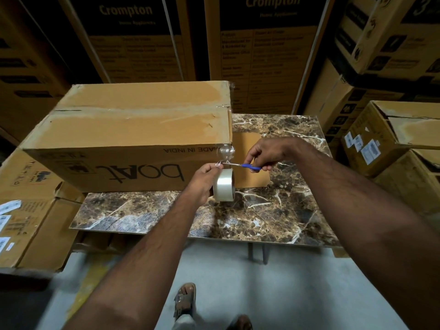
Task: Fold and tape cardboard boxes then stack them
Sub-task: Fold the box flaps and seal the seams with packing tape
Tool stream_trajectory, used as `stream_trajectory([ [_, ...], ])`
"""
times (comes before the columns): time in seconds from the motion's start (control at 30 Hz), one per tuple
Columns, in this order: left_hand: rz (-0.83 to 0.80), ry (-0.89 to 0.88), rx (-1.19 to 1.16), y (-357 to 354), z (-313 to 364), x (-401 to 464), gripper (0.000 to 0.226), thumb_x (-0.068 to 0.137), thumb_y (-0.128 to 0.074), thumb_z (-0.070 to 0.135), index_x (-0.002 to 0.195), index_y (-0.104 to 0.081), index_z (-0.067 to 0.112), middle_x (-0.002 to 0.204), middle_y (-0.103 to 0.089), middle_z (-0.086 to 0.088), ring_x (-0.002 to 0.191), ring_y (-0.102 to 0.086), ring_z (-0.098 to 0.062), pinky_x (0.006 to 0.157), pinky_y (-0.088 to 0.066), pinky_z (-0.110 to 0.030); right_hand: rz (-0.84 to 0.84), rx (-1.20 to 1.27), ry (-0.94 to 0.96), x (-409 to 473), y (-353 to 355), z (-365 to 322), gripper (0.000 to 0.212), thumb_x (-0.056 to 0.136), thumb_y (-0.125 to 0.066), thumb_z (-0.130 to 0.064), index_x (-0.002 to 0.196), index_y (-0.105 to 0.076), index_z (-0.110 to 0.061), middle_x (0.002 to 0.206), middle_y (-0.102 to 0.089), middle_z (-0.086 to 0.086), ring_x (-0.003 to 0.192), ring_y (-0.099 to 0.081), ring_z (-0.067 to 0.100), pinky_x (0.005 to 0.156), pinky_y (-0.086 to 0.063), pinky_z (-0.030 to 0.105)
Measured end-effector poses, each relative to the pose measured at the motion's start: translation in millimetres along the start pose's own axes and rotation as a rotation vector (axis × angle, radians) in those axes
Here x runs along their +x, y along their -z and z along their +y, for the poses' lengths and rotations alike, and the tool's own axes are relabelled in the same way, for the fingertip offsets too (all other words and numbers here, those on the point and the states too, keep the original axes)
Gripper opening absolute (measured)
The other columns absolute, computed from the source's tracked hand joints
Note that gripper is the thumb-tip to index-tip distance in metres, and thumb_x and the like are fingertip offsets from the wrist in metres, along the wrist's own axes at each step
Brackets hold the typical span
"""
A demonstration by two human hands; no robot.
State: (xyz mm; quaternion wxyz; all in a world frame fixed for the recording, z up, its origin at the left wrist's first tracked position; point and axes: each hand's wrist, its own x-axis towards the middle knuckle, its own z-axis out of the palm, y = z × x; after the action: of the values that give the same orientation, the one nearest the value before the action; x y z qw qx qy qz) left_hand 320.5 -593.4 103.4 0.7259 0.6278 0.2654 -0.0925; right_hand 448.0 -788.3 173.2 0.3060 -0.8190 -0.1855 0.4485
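Sandalled foot [185,297] on grey floor, nearest camera. Left hand [204,179] grips clear packing tape roll [223,185] over brown marble-pattern worktop [273,210], thumb pinching the pulled tape end. Right hand [266,151] holds blue-handled scissors [242,166], blades at the tape strip running to the box corner. Large brown "boAt" cardboard box [133,136] sits on worktop's left, top seam taped.

Scissors [240,165] blades' tips behind tape strand
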Motion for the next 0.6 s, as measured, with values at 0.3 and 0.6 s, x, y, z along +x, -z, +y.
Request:
stream_trajectory([
  [0.3,0.023,-0.033,0.057,0.5,-0.4,0.6,0.017,0.101,-0.058,0.031,0.102,-0.065,0.016,0.097,-0.065,-0.005,0.085,-0.057,-0.021,0.071,-0.045,-0.035,0.027,-0.068,0.021,-0.2,-1.6,-2.4,0.025,0.092,-0.064,0.003,0.117,-0.068,0.001,0.081,-0.074,0.007,0.052,-0.058,0.007,0.048,-0.048,0.019],
  [0.6,0.027,-0.016,0.022,-2.1,4.0,-4.2,0.011,0.101,-0.059,0.027,0.099,-0.064,0.017,0.097,-0.064,-0.004,0.09,-0.057,-0.021,0.07,-0.045,-0.033,0.014,-0.039,0.041,-1.1,-7.9,-2.0,0.026,0.093,-0.065,0.001,0.115,-0.072,-0.009,0.08,-0.074,0.001,0.059,-0.061,0.008,0.056,-0.053,0.022],
])
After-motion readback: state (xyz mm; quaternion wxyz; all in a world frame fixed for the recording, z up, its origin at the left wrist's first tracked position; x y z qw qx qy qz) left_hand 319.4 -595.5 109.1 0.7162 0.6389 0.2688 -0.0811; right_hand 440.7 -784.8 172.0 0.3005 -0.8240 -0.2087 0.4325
